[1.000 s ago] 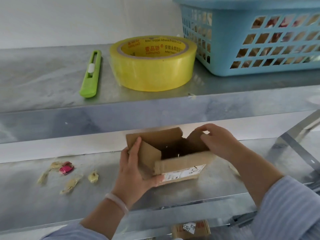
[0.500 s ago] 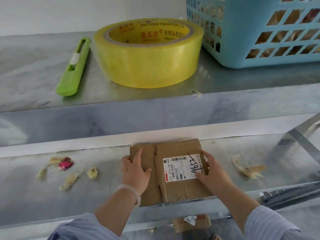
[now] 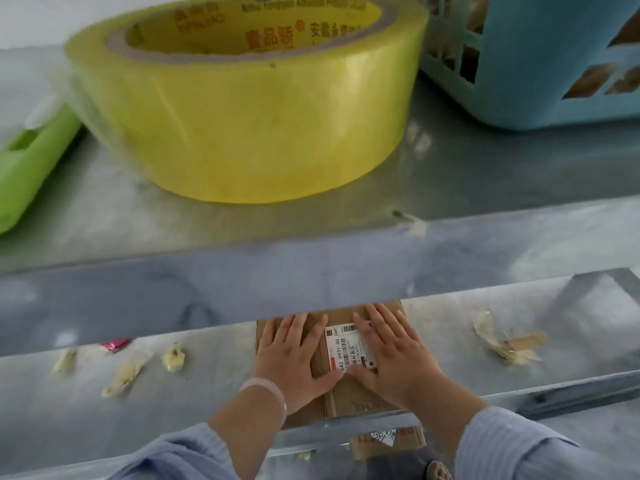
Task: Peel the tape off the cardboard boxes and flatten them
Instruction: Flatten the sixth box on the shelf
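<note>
A small brown cardboard box lies flattened on the lower metal shelf, its white shipping label facing up. My left hand presses flat on the box's left part, fingers straight. Over the right part and the label, my right hand presses down the same way. The far edge of the box is hidden under the upper shelf's front lip. Crumpled strips of peeled tape lie to the right, and more tape scraps lie to the left.
On the upper shelf stand a big yellow tape roll, a green utility knife at the left and a blue basket at the right. A red wrapper lies among the scraps. Another labelled box shows below the shelf.
The open box has been folded flat onto the shelf. Both hands moved from its edges to press palms down on top. The camera leaned in closer.
</note>
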A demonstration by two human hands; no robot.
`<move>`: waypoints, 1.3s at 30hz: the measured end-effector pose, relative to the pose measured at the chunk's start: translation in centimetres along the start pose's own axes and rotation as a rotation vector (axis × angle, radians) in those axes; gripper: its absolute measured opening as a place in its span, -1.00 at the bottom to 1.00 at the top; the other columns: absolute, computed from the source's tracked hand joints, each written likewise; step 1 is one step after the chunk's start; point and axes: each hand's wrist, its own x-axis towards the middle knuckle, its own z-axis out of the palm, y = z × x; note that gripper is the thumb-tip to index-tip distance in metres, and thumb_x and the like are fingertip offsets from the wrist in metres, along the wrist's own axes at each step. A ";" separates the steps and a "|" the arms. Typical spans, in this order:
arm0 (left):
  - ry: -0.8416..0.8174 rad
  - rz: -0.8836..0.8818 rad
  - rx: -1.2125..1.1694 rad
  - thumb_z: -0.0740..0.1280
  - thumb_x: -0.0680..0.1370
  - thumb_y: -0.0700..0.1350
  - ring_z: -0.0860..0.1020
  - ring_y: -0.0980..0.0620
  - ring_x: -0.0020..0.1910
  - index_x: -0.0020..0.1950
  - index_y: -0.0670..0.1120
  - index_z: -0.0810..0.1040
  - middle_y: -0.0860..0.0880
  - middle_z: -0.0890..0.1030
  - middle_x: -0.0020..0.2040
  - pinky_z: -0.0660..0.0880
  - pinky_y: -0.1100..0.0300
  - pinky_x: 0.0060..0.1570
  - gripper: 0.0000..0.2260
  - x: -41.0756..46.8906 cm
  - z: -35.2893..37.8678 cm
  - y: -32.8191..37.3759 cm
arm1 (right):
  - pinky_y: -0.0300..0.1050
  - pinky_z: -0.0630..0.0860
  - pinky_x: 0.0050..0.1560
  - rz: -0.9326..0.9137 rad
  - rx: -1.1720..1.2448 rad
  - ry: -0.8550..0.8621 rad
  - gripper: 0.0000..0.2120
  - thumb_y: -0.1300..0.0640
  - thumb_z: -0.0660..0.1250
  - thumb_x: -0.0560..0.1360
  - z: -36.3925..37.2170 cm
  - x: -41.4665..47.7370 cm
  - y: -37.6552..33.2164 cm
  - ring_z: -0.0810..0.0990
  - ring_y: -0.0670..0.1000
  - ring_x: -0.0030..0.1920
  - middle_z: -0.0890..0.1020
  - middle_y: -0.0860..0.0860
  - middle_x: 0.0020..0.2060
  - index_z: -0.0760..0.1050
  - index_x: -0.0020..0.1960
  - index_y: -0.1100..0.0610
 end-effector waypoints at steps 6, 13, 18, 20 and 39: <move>-0.029 -0.005 -0.026 -0.31 0.20 0.64 -0.08 -0.06 0.55 0.51 0.31 -0.22 -0.02 -0.02 0.58 -0.26 -0.11 0.46 -0.08 0.7 -0.1 -0.7 | -0.06 -0.39 0.46 0.022 0.014 0.037 -0.08 -0.60 -0.18 0.34 -0.7 0.6 0.6 -0.14 0.00 0.55 -0.01 -0.05 0.57 -0.10 0.57 -0.15; 0.050 -0.042 -0.008 -0.26 0.32 0.59 -0.26 -0.07 0.55 0.54 0.24 -0.25 -0.11 -0.25 0.58 -0.29 -0.14 0.47 -0.15 -0.2 0.0 -0.7 | -0.03 -0.40 0.49 0.063 0.012 0.042 -0.04 -0.63 -0.35 0.28 -0.2 0.3 0.7 -0.46 -0.06 0.49 -0.42 -0.05 0.50 -0.48 0.48 -0.11; 0.041 0.003 0.004 -0.24 0.33 0.59 -0.24 -0.07 0.56 0.55 0.22 -0.22 -0.10 -0.24 0.59 -0.26 -0.15 0.48 -0.15 -1.0 0.3 -1.1 | -0.03 -0.39 0.49 0.076 0.033 0.065 -0.03 -0.61 -0.36 0.30 0.6 -0.5 0.6 -0.44 -0.09 0.49 -0.35 -0.08 0.52 -0.32 0.56 -0.09; 0.042 -0.002 -0.008 -0.22 0.33 0.59 -0.24 -0.04 0.56 0.55 0.22 -0.20 -0.05 -0.23 0.59 -0.26 -0.14 0.48 -0.14 -0.8 0.4 -1.1 | -0.03 -0.36 0.50 0.082 0.039 0.074 -0.02 -0.61 -0.33 0.31 0.6 -0.5 0.6 -0.40 -0.10 0.50 -0.27 -0.07 0.56 -0.23 0.58 -0.09; 0.089 -0.107 0.009 -0.24 0.34 0.57 -0.24 -0.01 0.56 0.55 0.21 -0.24 -0.02 -0.20 0.59 -0.27 -0.11 0.49 -0.15 -0.3 1.6 -0.9 | -0.05 -0.40 0.49 0.021 -0.007 0.117 -0.10 -0.51 -0.24 0.38 0.8 0.9 1.0 -0.29 -0.07 0.55 -0.19 -0.04 0.58 -0.23 0.58 -0.06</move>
